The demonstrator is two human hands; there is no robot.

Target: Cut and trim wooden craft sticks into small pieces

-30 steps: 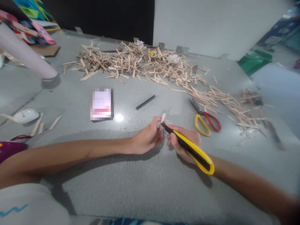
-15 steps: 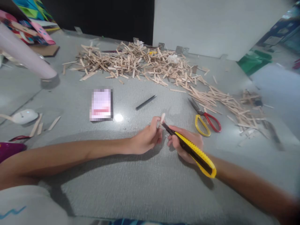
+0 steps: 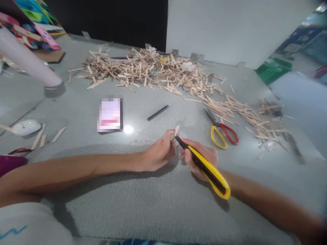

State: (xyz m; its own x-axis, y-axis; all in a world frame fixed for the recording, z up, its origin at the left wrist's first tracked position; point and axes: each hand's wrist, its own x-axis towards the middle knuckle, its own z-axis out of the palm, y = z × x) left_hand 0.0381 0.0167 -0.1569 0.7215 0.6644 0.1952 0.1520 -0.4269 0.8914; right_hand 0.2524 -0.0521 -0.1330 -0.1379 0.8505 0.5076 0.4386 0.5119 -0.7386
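Between the fingertips of my left hand (image 3: 159, 151) a short wooden craft stick (image 3: 176, 129) is pinched, its pale end pointing up. My right hand (image 3: 200, 158) is wrapped round a yellow and black utility knife (image 3: 209, 170). The knife's dark blade end meets the stick close to my left fingers; whether it has cut in, I cannot tell. Just beyond my hands lies a dark pen (image 3: 158, 112). To the right are scissors (image 3: 217, 127) with one yellow and one red handle, lying partly spread.
A long heap of wooden sticks (image 3: 143, 68) runs along the back of the grey table (image 3: 143, 211). A phone-like object (image 3: 110, 115), blurred out, lies left of the pen. Farther left are a white mouse (image 3: 27, 127), loose sticks and a pale tube (image 3: 33, 61).
My right hand and the knife have shifted slightly left and down, the blade end staying at the stick. My left hand keeps its pinch. The whole view has moved a little.
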